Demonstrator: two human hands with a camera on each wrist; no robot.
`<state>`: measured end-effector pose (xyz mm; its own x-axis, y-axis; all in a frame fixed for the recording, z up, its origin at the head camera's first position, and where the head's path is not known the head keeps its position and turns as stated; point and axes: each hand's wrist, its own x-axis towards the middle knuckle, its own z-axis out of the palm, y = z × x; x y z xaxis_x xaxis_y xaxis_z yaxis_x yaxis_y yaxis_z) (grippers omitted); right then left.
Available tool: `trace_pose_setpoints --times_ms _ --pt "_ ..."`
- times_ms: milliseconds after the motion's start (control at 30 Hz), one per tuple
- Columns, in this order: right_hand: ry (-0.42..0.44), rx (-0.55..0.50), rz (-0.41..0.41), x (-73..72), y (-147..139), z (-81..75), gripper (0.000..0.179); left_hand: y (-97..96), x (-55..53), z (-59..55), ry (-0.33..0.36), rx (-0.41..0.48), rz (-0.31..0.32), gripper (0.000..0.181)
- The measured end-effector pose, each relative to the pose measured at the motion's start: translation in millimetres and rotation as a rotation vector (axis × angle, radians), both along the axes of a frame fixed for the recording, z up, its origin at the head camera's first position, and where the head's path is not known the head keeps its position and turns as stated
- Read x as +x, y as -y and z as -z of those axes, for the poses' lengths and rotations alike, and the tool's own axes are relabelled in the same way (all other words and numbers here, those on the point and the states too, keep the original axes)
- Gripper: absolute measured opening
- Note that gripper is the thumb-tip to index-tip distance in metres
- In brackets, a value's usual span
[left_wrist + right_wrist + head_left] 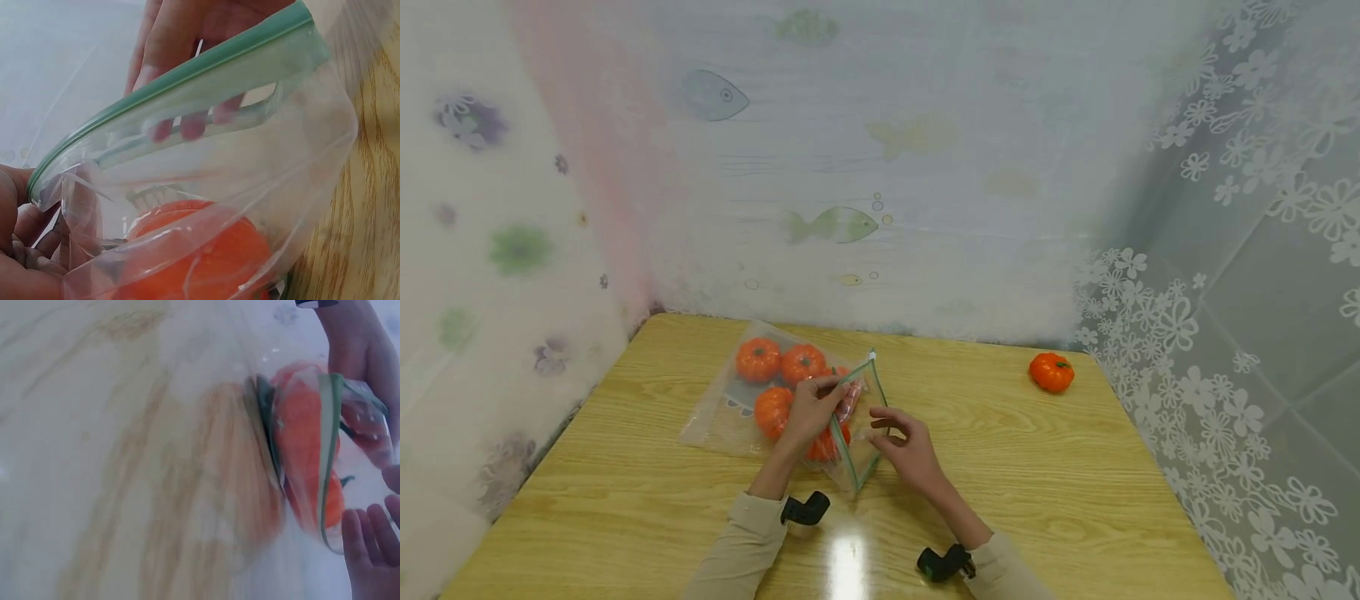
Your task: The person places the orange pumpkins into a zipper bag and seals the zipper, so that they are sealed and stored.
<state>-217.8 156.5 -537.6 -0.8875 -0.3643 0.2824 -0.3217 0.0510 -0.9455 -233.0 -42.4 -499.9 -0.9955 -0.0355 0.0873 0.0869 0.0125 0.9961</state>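
A clear zip bag point(707, 422) with a green seal strip lies on the table, its mouth raised toward the right. Several ribbed orange-red tomatoes point(758, 360) show through the plastic. My left hand point(812, 408) pinches the near side of the bag's mouth between thumb and fingers; the left wrist view shows this grip on the green strip point(181, 78). My right hand point(910, 450) is at the mouth, fingers loosely spread; in the left wrist view its fingertips point(192, 128) show through the plastic. A reddish patch point(850, 402) inside the mouth is unclear.
Another orange-red tomato point(1051, 372) with a green stem sits at the back right of the wooden table point(1000, 467). Printed curtains point(925, 183) enclose the table's back and sides. A black wrist camera point(805, 508) is strapped to each forearm.
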Motion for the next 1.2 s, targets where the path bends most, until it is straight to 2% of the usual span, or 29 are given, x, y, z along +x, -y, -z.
trace_pose_setpoints --times_ms 133,300,500,633,800,1167,1200 --pt "-0.005 -0.054 0.135 -4.2 -14 3.0 0.031 0.3 -0.8 1.0 0.003 0.013 0.001 0.026" --pt "0.049 -0.056 0.262 -11.9 -36 6.9 0.030 0.5 0.7 -0.5 -0.005 0.016 0.013 0.027" --pt "0.124 0.001 0.355 -16.7 -67 8.4 0.034 0.6 -1.3 2.8 -0.013 -0.020 0.016 0.032" --pt "0.175 0.047 0.405 -19.2 -86 8.1 0.037 -0.3 -2.4 4.7 -0.003 -0.018 0.016 0.031" --pt "0.221 0.055 0.461 -26.0 -108 8.9 0.037 -0.6 -3.5 6.1 0.002 0.002 0.025 0.030" --pt "0.207 0.064 0.606 -43.6 -154 8.8 0.041 -0.7 -3.2 4.2 0.034 0.038 0.042 0.028" --pt "0.211 0.066 0.615 -42.6 -156 3.8 0.041 -0.9 -2.9 3.5 0.037 0.038 0.040 0.028"
